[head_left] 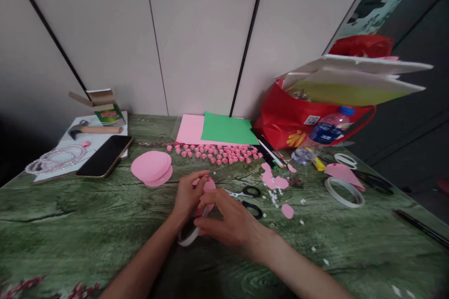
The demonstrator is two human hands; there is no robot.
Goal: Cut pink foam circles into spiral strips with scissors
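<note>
Pink paper pieces (pixel 209 186) lie at the middle of the table (pixel 105 224), partly hidden by the two hands. Nearest, a white tape roll (pixel 189 239) sits beneath them, its far part covered. The right hand (pixel 233 222) curves over it, grip spread, thumb apart from the bent fingers and at the roll's rim. The left hand (pixel 185 196) is just beside it, thumb and forefinger drawn together on what looks like a small pink piece (pixel 208 178), though it is too small and blurred to be sure.

Right of the hands, black-handled scissors (pixel 251 191) lie with blades towards them; white scraps (pixel 274 196) and loose pink petals (pixel 287 211) are scattered beyond. A second tape roll (pixel 344 192) rests farther right. Overlapping pink discs (pixel 151 167) lie to the left, with a phone (pixel 105 156), bead strings (pixel 56 159) and a hammer (pixel 98 129) past them.

Farther back, many small pink cups (pixel 220 152) stand in front of green (pixel 229 130) and pink sheets (pixel 189 128). A clear bottle (pixel 324 133) leans against a red bag (pixel 280 114) near the wall (pixel 203 32).
</note>
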